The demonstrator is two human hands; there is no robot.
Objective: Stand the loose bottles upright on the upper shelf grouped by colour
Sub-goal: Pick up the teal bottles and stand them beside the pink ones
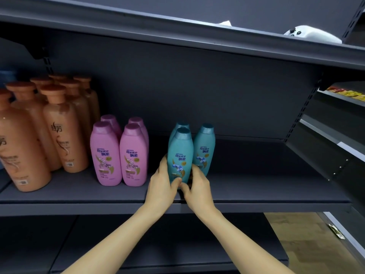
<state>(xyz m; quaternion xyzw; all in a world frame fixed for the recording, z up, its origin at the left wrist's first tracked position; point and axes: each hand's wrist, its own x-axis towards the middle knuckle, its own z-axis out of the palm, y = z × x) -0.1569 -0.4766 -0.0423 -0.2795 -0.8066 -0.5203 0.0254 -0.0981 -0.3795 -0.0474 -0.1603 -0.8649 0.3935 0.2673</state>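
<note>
Hands (161, 186) (199, 187) around teal bottle (180, 153) (upright)

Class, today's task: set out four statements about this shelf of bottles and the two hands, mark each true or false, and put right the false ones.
1. The left hand and the right hand both grip the front teal bottle. True.
2. The pink bottles lie on their sides. False: they stand upright.
3. The pink bottles stand between the orange bottles and the teal bottles. True.
4. The orange bottles stand furthest right. False: they stand at the left end of the shelf.
</note>
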